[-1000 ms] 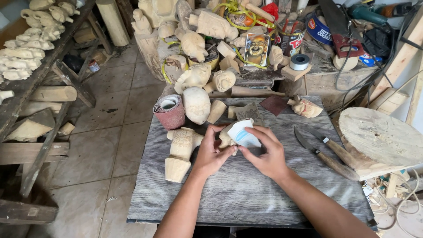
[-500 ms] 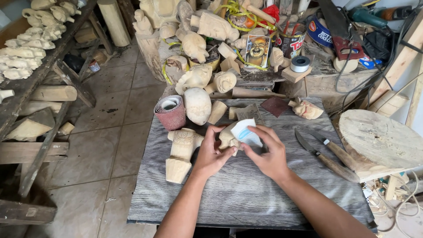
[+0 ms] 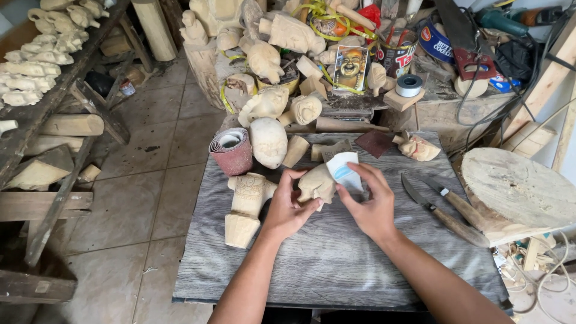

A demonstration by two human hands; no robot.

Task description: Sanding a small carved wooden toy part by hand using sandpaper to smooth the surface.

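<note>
Grey wood table (image 3: 336,264) fills mid-frame, tiled floor (image 3: 144,198) to the left, rack (image 3: 36,90) of pale carvings far left, cluttered bench (image 3: 432,102) of tools, tins and more carvings behind. Round wood slab (image 3: 516,186) at the table's right edge, two knives (image 3: 447,210) just beside it. Sandpaper roll (image 3: 231,150) and an egg-shaped blank (image 3: 267,141) at the table's back, a carved post (image 3: 247,207) lying left of the hands, a small mask piece (image 3: 418,147) back right, dark sandpaper scrap (image 3: 373,143) near it. Left hand (image 3: 288,207) clamps a small carving (image 3: 317,183) from below and the left side, held just above the table centre. Right hand (image 3: 371,201) pinches a folded sandpaper sheet (image 3: 345,168), pale back side up, pressed against the carving's right side; hands close together, touching the same piece. Judgement: sanding is mid-way, carving already shaped and pale, surface detail too small to tell how smooth. Post, blank and mask lie untouched, so likely more pieces left to sand.
</note>
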